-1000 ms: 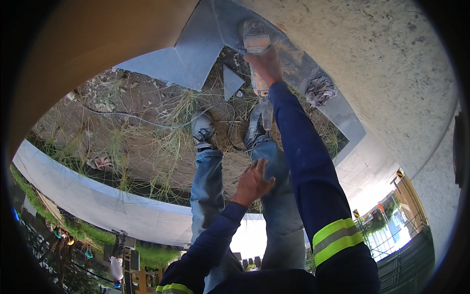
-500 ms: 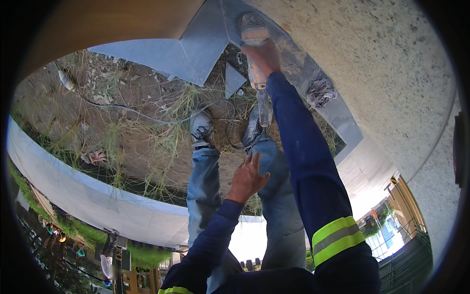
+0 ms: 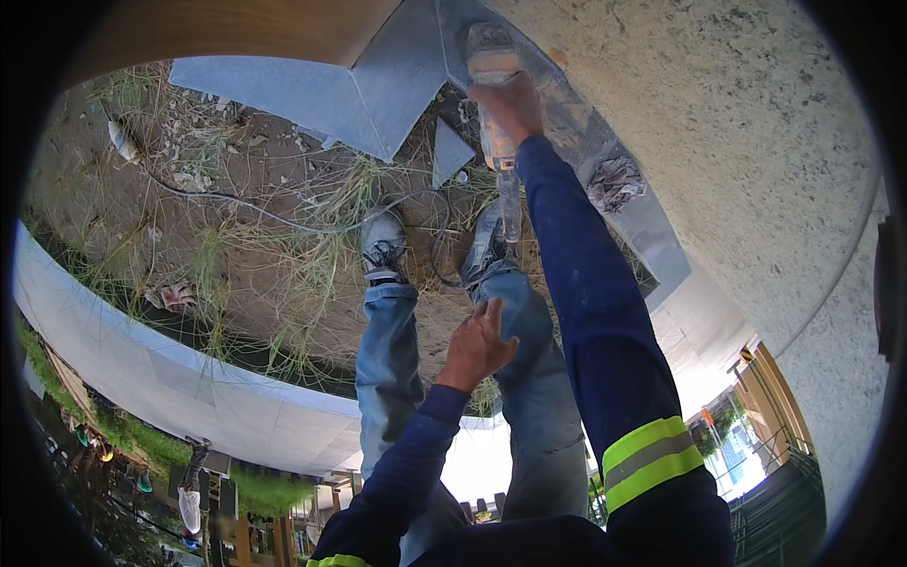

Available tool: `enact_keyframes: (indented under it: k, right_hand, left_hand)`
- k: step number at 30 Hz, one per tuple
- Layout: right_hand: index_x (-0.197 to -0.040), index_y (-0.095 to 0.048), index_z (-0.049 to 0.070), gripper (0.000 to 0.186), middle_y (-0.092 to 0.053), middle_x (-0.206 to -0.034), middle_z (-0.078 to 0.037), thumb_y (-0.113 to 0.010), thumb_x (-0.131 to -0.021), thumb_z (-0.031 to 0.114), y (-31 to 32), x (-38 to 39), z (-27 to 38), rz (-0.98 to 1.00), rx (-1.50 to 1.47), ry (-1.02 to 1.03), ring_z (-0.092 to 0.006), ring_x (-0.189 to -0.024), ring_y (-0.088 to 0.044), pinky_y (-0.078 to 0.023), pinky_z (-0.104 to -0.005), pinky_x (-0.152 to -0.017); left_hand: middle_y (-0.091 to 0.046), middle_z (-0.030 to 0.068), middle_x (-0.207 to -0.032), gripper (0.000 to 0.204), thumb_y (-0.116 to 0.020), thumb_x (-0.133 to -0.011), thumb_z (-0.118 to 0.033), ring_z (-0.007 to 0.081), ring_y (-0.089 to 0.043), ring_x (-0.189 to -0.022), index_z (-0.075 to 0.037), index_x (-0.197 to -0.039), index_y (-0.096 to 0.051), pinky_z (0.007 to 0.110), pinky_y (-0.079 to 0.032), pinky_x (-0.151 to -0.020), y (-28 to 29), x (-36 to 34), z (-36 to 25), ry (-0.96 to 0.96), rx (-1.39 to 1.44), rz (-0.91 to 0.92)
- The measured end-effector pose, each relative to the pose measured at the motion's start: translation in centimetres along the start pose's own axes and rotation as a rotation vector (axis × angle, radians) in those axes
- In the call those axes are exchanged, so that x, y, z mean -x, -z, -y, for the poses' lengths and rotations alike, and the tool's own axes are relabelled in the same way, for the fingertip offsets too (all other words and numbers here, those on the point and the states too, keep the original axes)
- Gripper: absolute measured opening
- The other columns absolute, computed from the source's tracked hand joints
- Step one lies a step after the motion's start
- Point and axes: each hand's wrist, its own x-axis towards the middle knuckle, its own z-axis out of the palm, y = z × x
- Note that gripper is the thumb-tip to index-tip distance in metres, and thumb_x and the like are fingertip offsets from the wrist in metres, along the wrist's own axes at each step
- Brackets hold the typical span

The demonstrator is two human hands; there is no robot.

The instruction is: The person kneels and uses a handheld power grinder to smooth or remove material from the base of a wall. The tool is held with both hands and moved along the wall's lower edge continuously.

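My right hand [image 3: 513,109], arm stretched far forward, is wrapped round a dusty orange-and-grey angle grinder [image 3: 497,149]. The tool's head lies on a dust-covered grey stone slab [image 3: 557,104] beside a speckled wall, and its narrow rear end points back toward my right shoe. My left hand [image 3: 479,346] holds nothing; its fingers are spread beside my right knee [image 3: 524,312]. Whether it touches the trouser leg I cannot tell. The grinder's underside and its contact with the slab are hidden.
A dark cable [image 3: 274,219] runs over the grassy soil past my shoes to a pale connector [image 3: 123,142]. A triangular stone offcut [image 3: 451,154] lies by the slabs. A crumpled rag [image 3: 617,184] rests on the right-hand ledge. A pale curb [image 3: 189,364] curves behind me; people are beyond it.
The view has shifted slightly, and my legs appear a little further left. My right hand keeps its grip on the grinder; my left hand has barely moved.
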Motion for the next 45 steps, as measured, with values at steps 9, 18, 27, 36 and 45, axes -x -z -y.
enact_keyframes:
  k: [9,18,27,36,45]
  right_hand:
    - [-0.117,-0.069,-0.007,0.066,-0.076,-0.110,-0.024,-0.088,-0.068,0.032,0.4,0.2,-0.2,0.056,-0.103,0.002,-0.0354,-0.098,-0.076,-0.060,-0.0437,-0.086]
    - [-0.122,-0.067,-0.005,0.064,-0.076,-0.111,-0.021,-0.087,-0.071,0.027,1.3,4.9,-3.4,0.080,-0.177,-0.022,-0.0309,-0.098,-0.075,-0.059,-0.0421,-0.086]
    - [-0.127,-0.062,-0.003,0.070,-0.076,-0.113,-0.021,-0.086,-0.068,0.027,1.2,4.7,-4.7,0.047,-0.115,-0.090,-0.0341,-0.100,-0.075,-0.059,-0.0434,-0.087]
    - [-0.123,-0.063,-0.006,0.067,-0.076,-0.108,-0.022,-0.086,-0.069,0.027,1.4,5.7,-6.1,-0.034,-0.047,-0.114,-0.0335,-0.096,-0.076,-0.059,-0.0438,-0.085]
    - [-0.126,-0.057,-0.009,0.078,-0.075,-0.108,-0.027,-0.085,-0.065,0.032,-0.1,7.8,-4.8,-0.003,-0.049,-0.032,-0.0427,-0.101,-0.075,-0.058,-0.0476,-0.089]
  left_hand:
    - [-0.067,0.0248,-0.129,0.070,-0.083,-0.084,-0.028,0.0466,-0.068,-0.118,-0.010,-0.144,-0.051,0.053,-0.056,-0.101,-0.1,0.3,-0.4,0.012,-0.024,-0.055]
    - [-0.065,0.0225,-0.135,0.070,-0.082,-0.085,-0.028,0.0464,-0.067,-0.122,-0.010,-0.144,-0.050,0.053,-0.055,-0.103,0.1,0.0,-0.1,0.040,-0.043,0.004]
    - [-0.065,0.0222,-0.137,0.071,-0.082,-0.084,-0.027,0.0455,-0.066,-0.124,-0.008,-0.144,-0.050,0.052,-0.055,-0.105,-0.8,0.4,-0.2,0.022,-0.052,0.012]
    - [-0.064,0.0215,-0.139,0.070,-0.082,-0.085,-0.029,0.0440,-0.064,-0.128,-0.008,-0.144,-0.050,0.052,-0.053,-0.107,-0.7,0.0,-0.4,0.061,-0.049,0.036]
    - [-0.064,0.0231,-0.139,0.071,-0.081,-0.085,-0.030,0.0446,-0.065,-0.125,-0.009,-0.145,-0.048,0.053,-0.054,-0.107,-0.9,0.1,-0.4,0.079,-0.071,0.113]
